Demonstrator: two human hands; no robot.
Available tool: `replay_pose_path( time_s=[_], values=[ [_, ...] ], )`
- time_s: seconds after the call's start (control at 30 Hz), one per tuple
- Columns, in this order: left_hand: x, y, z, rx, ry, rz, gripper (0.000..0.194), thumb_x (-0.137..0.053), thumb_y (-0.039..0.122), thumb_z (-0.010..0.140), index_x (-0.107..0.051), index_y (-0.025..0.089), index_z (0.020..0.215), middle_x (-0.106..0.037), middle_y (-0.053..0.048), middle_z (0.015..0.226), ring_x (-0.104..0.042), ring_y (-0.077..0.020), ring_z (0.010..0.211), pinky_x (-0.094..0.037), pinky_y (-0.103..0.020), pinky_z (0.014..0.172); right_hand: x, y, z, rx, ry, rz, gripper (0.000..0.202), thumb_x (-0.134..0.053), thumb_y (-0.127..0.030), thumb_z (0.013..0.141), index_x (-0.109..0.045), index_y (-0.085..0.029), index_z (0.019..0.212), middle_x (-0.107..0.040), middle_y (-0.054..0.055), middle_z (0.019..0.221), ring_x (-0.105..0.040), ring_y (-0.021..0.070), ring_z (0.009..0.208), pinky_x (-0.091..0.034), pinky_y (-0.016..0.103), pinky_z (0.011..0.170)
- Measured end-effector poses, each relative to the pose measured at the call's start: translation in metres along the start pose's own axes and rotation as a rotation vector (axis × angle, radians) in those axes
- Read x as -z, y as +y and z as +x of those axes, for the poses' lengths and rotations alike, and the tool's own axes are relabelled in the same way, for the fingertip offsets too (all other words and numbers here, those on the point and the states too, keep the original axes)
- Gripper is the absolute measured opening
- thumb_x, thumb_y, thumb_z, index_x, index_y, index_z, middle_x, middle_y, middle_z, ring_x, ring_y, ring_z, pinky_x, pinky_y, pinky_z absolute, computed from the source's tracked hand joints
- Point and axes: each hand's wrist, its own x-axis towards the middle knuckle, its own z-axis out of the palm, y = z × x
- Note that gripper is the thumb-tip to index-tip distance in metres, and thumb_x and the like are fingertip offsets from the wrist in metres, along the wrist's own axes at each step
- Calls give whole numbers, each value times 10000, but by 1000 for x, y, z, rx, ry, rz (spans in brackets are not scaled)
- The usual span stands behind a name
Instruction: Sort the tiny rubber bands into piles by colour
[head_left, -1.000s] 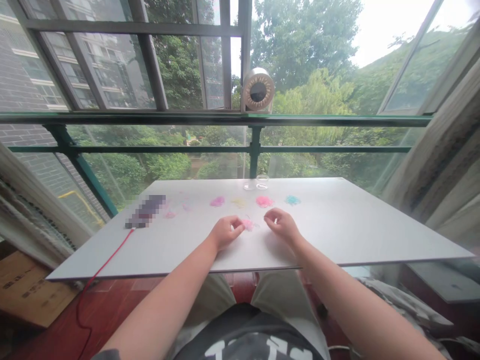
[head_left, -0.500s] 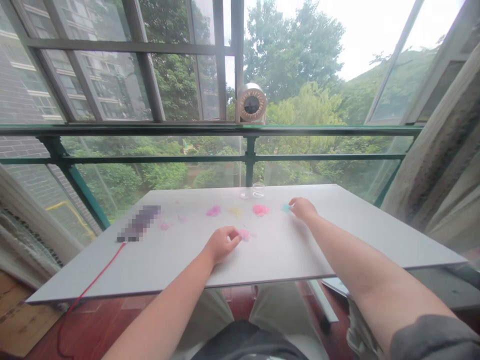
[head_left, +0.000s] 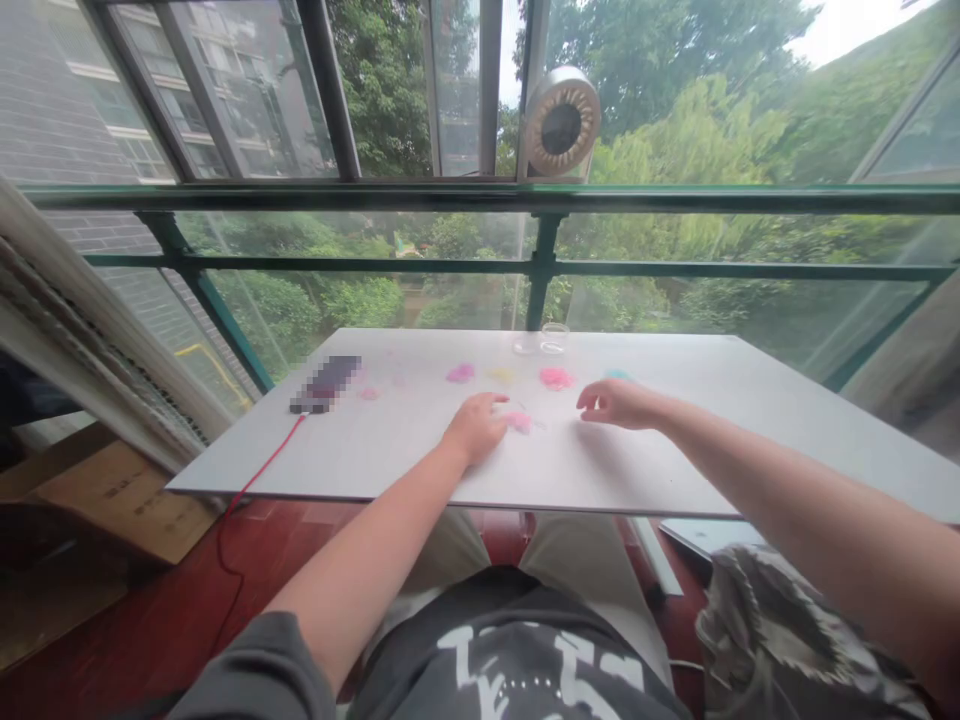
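My left hand (head_left: 477,428) rests on the white table, its fingers loosely stretched and apart beside a small pink heap (head_left: 519,422). Whether the fingertips touch that heap is unclear. To the right, my right hand (head_left: 621,403) hovers low over the tabletop, with thumb and index finger curled toward each other. Anything pinched there is too small to make out. Just beyond it lies a teal heap (head_left: 619,375), partly hidden by the hand. A bright red-pink heap (head_left: 556,378), a pale yellow heap (head_left: 501,375) and a purple heap (head_left: 460,373) form a row further back.
Two clear round containers (head_left: 553,340) stand at the table's (head_left: 315,455) far edge. A blurred dark device (head_left: 330,380) with a red cable (head_left: 266,465) lies on the left. Behind runs a green railing (head_left: 450,197) with a round fan-like device (head_left: 562,125) on it.
My right hand has come away from the teal heap, back toward me and the small pink heap. My left hand has stretched its fingers by that heap. The view has tilted down and turned left.
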Motion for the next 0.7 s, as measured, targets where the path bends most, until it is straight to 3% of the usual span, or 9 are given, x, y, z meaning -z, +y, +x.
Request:
replay_pose_path(
  time_s=[0.07, 0.13, 0.27, 0.47, 0.7],
  values=[
    [-2, 1, 0, -6, -47, 56, 471, -539, 233, 730, -553, 144, 1192, -578, -101, 1224, -503, -260, 1127, -364, -391, 1012, -19, -17, -5, 82, -18, 32, 226, -729, -234, 590, -718, -213, 814, -656, 24, 789, -567, 142, 654, -416, 244, 608],
    [-2, 2, -1, -5, -85, 84, 488, -550, 259, 729, -552, 170, 1209, -579, -87, 1233, -492, -278, 1140, -360, -412, 1013, -35, -30, -7, 202, 56, 51, 279, -713, -277, 610, -712, -194, 876, -642, 49, 843, -576, 162, 713, -438, 267, 680],
    [-2, 4, -3, -30, -98, 74, 366, -560, 311, 745, -635, 225, 1093, -641, -48, 1141, -528, -258, 1082, -378, -378, 989, -54, -44, -1, 254, 171, 48, 202, -667, -277, 661, -718, -180, 830, -615, 61, 799, -555, 176, 745, -428, 295, 752],
    [-1, 4, -3, -39, -75, 37, 273, -570, 278, 732, -684, 220, 973, -686, -41, 1013, -565, -227, 981, -408, -348, 940, -61, -54, 5, 232, 177, 136, 125, -590, -151, 687, -708, -180, 719, -609, 34, 732, -524, 134, 649, -406, 247, 664],
    [2, 5, -3, -18, -69, 9, 289, -550, 232, 732, -671, 207, 993, -686, -52, 989, -582, -217, 951, -437, -339, 910, -57, -55, 13, 116, 146, 251, 127, -574, -162, 697, -700, -177, 695, -659, 18, 652, -536, 117, 568, -406, 220, 556]
  ],
)
